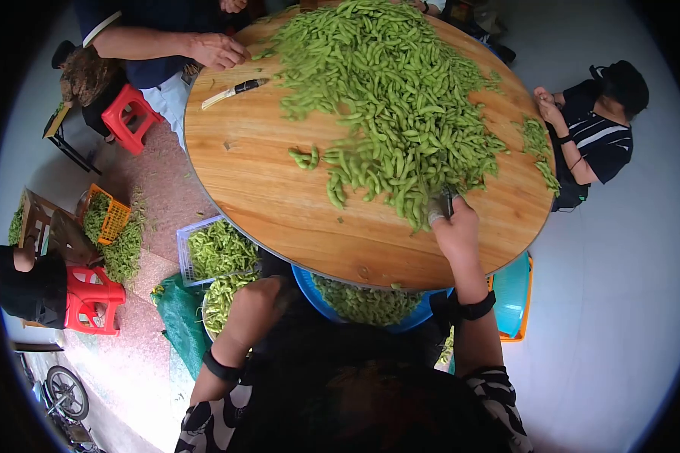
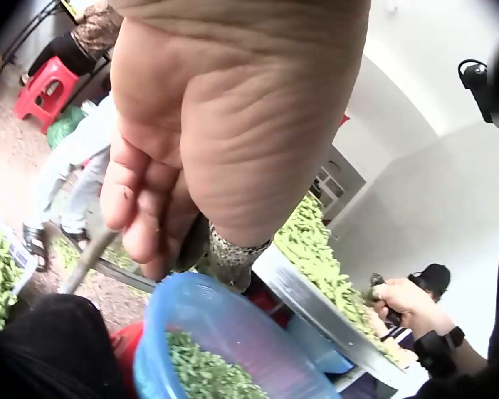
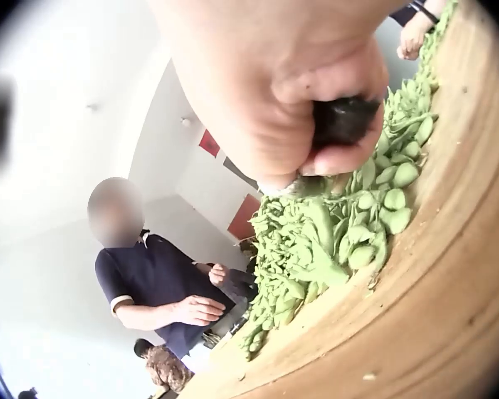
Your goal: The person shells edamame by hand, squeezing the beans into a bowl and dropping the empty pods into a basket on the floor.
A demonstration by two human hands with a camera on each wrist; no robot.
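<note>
My right hand (image 1: pixel 459 226) is at the near edge of a large heap of green soybean pods (image 1: pixel 400 98) on the round wooden table (image 1: pixel 295 219). It grips a black-handled tool (image 3: pixel 345 120), whose working end is hidden among fingers and pods. A light covering is on the thumb. My left hand (image 1: pixel 255 311) is lowered near the table's front edge, above the side of my lap. Its fingers (image 2: pixel 141 216) are loosely bent with nothing visible in them, and a speckled covering wraps the thumb (image 2: pixel 233 253). Just beyond stands a blue basin (image 2: pixel 162 332) holding green pods.
A knife-like tool (image 1: pixel 234 92) with a dark grip lies at the table's left. Beside my left arm are a white crate (image 1: pixel 185 257) of pods and a green sack (image 1: pixel 180 317). Other people sit or stand around. Red stools (image 1: pixel 94 298) and an orange basket (image 1: pixel 113 221) are at left.
</note>
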